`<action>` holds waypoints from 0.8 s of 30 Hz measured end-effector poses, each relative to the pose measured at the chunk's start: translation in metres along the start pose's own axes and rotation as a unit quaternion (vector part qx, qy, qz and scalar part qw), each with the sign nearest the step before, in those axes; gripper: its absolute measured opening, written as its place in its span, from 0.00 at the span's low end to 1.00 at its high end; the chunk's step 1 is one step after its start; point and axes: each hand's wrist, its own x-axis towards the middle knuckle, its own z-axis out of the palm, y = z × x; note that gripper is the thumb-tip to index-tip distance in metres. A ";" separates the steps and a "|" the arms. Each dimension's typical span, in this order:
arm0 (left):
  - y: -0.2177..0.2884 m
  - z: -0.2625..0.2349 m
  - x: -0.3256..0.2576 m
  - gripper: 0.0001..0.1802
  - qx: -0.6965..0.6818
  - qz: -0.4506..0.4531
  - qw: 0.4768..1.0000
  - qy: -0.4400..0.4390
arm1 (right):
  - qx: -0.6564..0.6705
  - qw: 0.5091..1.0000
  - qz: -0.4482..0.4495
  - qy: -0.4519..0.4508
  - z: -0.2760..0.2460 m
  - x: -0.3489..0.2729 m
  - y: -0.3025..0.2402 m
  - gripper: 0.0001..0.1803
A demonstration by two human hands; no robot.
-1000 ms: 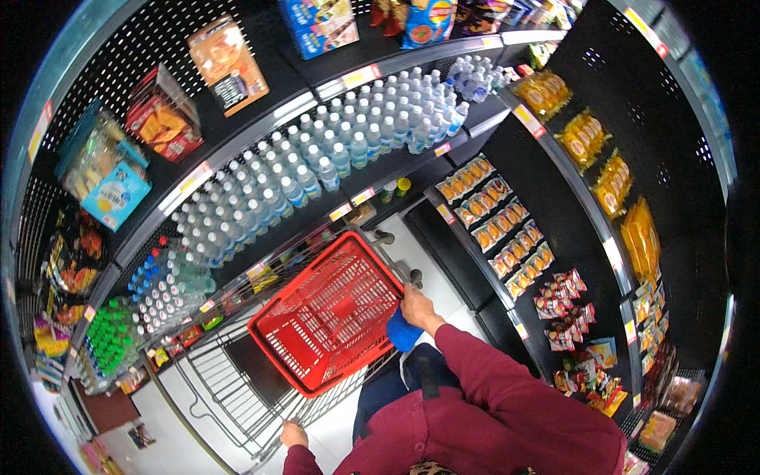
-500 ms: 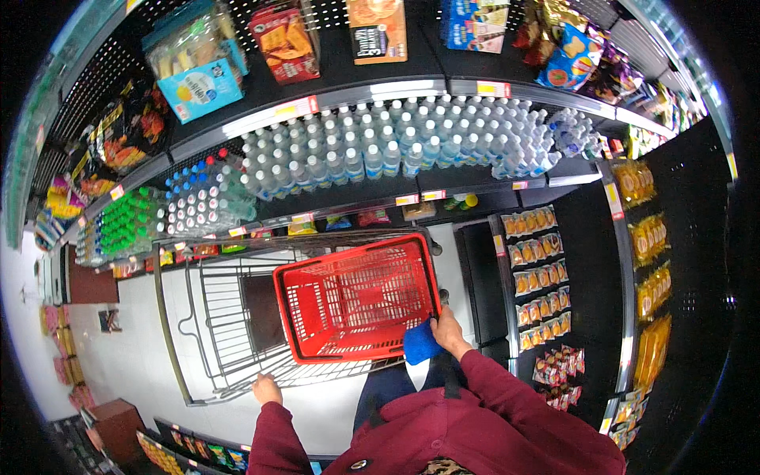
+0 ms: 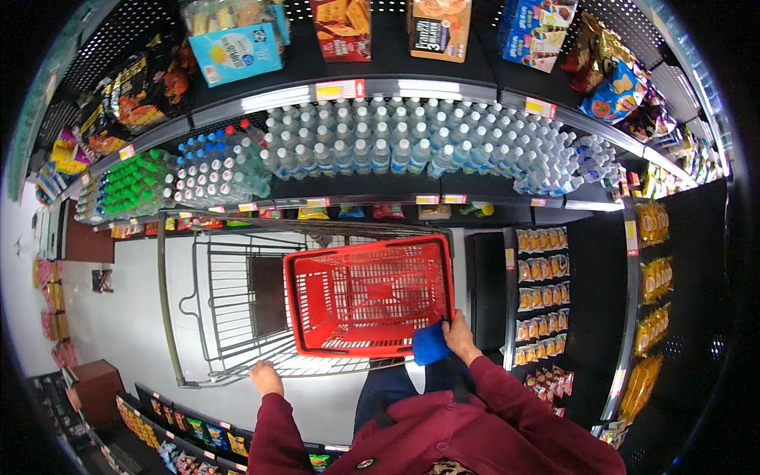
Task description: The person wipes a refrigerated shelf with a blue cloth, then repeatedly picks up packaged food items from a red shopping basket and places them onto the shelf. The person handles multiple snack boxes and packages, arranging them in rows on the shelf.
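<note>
Both hands on shopping cart, red basket aboard.

Left hand [image 3: 266,378] clamped on the cart [image 3: 207,317] handle; right hand [image 3: 459,336] grips the blue pad [image 3: 431,343] at the red plastic basket [image 3: 370,294] corner. Basket sits empty on the cart: judged light, stiff, best held by its rim. Shelf of water bottles [image 3: 412,142] close ahead; snack racks [image 3: 538,293] right.

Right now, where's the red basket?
In the head view, the red basket sits centre frame on top of the metal trolley, below the shelf of water bottles; the right hand is at its near right corner.
</note>
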 end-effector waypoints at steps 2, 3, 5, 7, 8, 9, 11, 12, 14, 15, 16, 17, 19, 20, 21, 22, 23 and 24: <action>0.006 -0.006 -0.001 0.08 0.019 0.005 1.000 0.005 | 0.009 1.000 -0.011 0.010 0.004 0.002 0.007 0.25; 0.011 -0.013 0.000 0.10 0.033 -0.003 0.998 -0.054 | 0.015 1.000 -0.016 0.014 0.005 0.003 0.012 0.25; 0.025 -0.030 -0.001 0.15 0.087 0.047 0.994 -0.054 | 0.001 1.000 0.003 0.008 0.005 0.004 0.008 0.26; 0.058 -0.070 -0.003 0.26 -0.004 0.110 0.987 -0.117 | -0.003 0.998 0.044 -0.040 -0.004 0.004 0.001 0.27; 0.089 -0.108 -0.003 0.28 -0.076 0.149 0.976 -0.137 | -0.013 0.999 0.024 -0.027 -0.005 0.003 0.002 0.26; 0.122 -0.134 -0.003 0.31 -0.145 0.183 0.960 -0.157 | -0.021 1.000 0.002 -0.017 -0.005 0.002 0.002 0.26; 0.195 -0.125 0.004 0.38 -0.400 0.201 0.877 -0.173 | -0.019 0.999 0.000 -0.035 -0.009 0.002 -0.003 0.28; 0.240 -0.117 0.000 0.41 -0.419 0.209 0.869 -0.158 | -0.009 0.998 -0.009 -0.062 -0.011 0.005 -0.003 0.30; 0.339 -0.128 -0.012 0.47 -0.491 0.208 0.830 -0.165 | -0.001 0.994 -0.024 -0.106 -0.024 0.010 -0.002 0.35; 0.380 -0.137 -0.018 0.52 -0.542 0.189 0.798 -0.183 | -0.003 0.991 -0.034 -0.131 -0.036 0.010 -0.004 0.38; 0.412 -0.135 -0.020 0.53 -0.525 0.178 0.819 -0.144 | 0.012 0.988 -0.064 -0.138 -0.046 0.012 0.002 0.44; 0.444 -0.124 -0.019 0.55 -0.509 0.165 0.839 -0.104 | 0.017 0.988 -0.101 -0.113 -0.055 0.014 0.011 0.43; 0.490 -0.103 -0.014 0.56 -0.491 0.114 0.861 -0.067 | 0.095 0.982 -0.121 -0.111 -0.079 0.022 0.045 0.38; 0.505 -0.096 -0.013 0.54 -0.477 0.091 0.873 -0.041 | 0.134 0.980 -0.099 -0.110 -0.091 0.025 0.064 0.34; 0.518 -0.089 -0.012 0.52 -0.462 0.066 0.884 -0.014 | 0.160 0.977 -0.066 -0.124 -0.106 0.030 0.085 0.31; 0.525 -0.077 -0.010 0.49 -0.452 0.025 0.892 -0.010 | 0.117 0.985 -0.071 -0.106 -0.122 0.031 0.107 0.29; 0.530 -0.080 -0.012 0.46 -0.445 -0.005 0.895 0.004 | 0.074 0.991 -0.074 -0.087 -0.137 0.032 0.131 0.26; 0.533 -0.086 -0.014 0.44 -0.439 -0.037 0.897 0.019 | 0.062 0.992 -0.059 -0.091 -0.146 0.034 0.155 0.24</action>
